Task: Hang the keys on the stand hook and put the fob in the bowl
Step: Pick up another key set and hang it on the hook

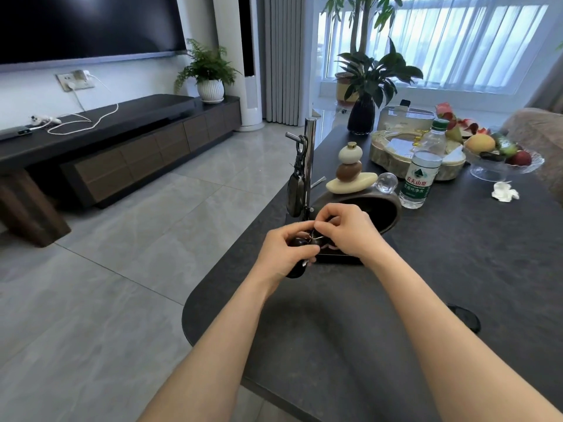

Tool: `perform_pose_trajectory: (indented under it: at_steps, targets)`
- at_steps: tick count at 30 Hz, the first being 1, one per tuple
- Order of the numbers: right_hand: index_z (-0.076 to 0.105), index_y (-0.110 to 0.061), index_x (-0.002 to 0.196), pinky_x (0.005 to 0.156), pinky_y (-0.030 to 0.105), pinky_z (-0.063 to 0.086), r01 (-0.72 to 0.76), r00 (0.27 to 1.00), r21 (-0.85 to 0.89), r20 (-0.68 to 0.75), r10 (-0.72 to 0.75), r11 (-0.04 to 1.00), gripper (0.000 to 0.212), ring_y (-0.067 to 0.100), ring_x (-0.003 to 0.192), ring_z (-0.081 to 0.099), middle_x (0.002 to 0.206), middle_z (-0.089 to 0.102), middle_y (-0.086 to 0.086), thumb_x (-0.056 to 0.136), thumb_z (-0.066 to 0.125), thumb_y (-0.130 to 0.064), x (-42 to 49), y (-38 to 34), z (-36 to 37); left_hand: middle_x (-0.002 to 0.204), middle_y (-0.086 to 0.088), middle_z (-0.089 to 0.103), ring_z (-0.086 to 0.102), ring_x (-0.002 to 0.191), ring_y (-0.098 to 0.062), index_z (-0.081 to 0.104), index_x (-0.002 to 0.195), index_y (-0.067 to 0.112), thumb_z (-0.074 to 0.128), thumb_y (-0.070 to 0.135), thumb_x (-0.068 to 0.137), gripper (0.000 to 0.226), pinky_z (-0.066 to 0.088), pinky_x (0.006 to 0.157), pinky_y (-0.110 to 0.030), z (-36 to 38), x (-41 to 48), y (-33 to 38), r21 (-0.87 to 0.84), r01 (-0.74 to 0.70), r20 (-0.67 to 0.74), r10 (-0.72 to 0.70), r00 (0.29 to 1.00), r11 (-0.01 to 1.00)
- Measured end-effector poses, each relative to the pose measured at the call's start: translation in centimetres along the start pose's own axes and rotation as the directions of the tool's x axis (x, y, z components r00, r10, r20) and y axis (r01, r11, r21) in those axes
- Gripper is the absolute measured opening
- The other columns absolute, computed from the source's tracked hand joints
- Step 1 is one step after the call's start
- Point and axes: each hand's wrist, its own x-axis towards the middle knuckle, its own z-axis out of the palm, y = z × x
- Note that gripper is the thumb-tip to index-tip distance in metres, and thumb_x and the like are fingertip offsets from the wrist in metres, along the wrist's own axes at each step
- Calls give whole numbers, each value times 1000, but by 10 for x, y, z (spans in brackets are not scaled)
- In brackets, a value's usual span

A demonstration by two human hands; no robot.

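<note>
**Still joined: fob and ring in both hands, centre of frame**

Already hanging at upper centre: one key set (pixel 296 190) on the hook (pixel 293 136) of the chrome stand (pixel 310 159). Just below, near the stand's base, left hand (pixel 281 254) closed around a dark rounded fob (pixel 295 271), right hand (pixel 344 231) pinching a thin metal ring (pixel 313 236) at the fob's top. Hands touching, fingers interlaced over the join; exact state of the ring hidden. Dark bowl (pixel 387 211) directly behind the right hand, right of the stand, on the table (pixel 335 345).

Probably mid-separation. Best done by bracing the fob firmly in the left palm, prying the ring's coil with a nail, then sliding rather than pulling. Worth working low over the table in case of a slip. Worth keeping clear of the hanging set and the stacked stones (pixel 350 170) beside the bowl.
</note>
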Motion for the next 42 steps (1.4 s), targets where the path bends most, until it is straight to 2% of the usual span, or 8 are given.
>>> perform_pose_trajectory:
  at_steps: [7, 11, 19, 22, 29, 34, 37, 42]
  targets:
    - [66, -18, 67, 55, 16, 48, -33, 979, 251, 202, -18, 967, 12, 9, 66, 55, 72, 63, 6, 78, 67, -14, 3, 7, 1, 41, 9, 61, 54, 40, -5, 68, 61, 20, 65, 4, 78, 24, 48, 48, -18, -9, 12, 7, 100, -51, -128, 63, 990, 994]
    - [68, -20, 64, 65, 31, 49, 11, 995, 184, 93, -29, 983, 12, 10, 63, 57, 73, 68, 7, 75, 70, -15, 8, 7, 2, 41, 12, 60, 54, 45, 1, 65, 57, 20, 61, 3, 81, 29, 44, 52, -11, -12, 21, 9, 104, -7, -92, 17, 996, 995]
    - [64, -19, 60, 52, 19, 49, 68, 991, 319, -131, -27, 945, 18, 12, 56, 55, 60, 61, 2, 74, 69, -10, 47, -43, -2, 38, 10, 60, 54, 38, 1, 59, 61, 11, 54, 1, 85, 27, 46, 43, -14, -27, 65, 55, -68, -23, -171, 11, 985, 997]
    - [68, -16, 66, 73, 30, 58, 137, 968, 278, -242, -68, 951, 8, 19, 66, 63, 64, 65, 4, 73, 69, -14, 67, -64, -6, 38, 10, 60, 55, 37, -1, 60, 62, 9, 55, 1, 85, 25, 46, 40, -16, -29, 84, 80, -119, -70, -249, 39, 968, 990]
    - [74, -17, 75, 83, 35, 54, 157, 897, 252, -442, -31, 955, 8, 20, 81, 68, 71, 68, -2, 70, 67, -17, 98, -82, -6, 66, -12, 60, 57, 63, -24, 63, 66, 4, 63, 1, 79, 13, 51, 73, -40, -23, 116, 103, -148, -107, -401, 39, 915, 983]
    - [74, -17, 79, 71, 15, 33, 139, 856, 100, -512, -69, 985, 14, 15, 86, 63, 85, 74, 1, 75, 61, -16, 105, -78, 3, 59, -8, 58, 55, 54, -17, 61, 58, 7, 61, -7, 74, 21, 51, 58, -27, -20, 129, 94, -200, -88, -497, -24, 867, 976]
    - [74, -15, 81, 70, 16, 31, 149, 841, 27, -529, -112, 988, 16, 20, 91, 64, 89, 75, 4, 77, 59, -14, 105, -73, 6, 59, -5, 58, 56, 44, -10, 61, 61, 7, 61, -8, 75, 20, 46, 38, -15, -18, 130, 87, -253, -51, -478, -79, 875, 966]
    - [73, -15, 87, 86, 31, 47, 153, 860, -24, -489, -146, 988, 17, 21, 93, 64, 93, 74, 6, 77, 60, -16, 98, -61, 8, 64, -9, 58, 55, 31, -4, 63, 69, 5, 61, -4, 78, 13, 44, 34, -14, -8, 127, 76, -371, -36, -415, -131, 900, 928]
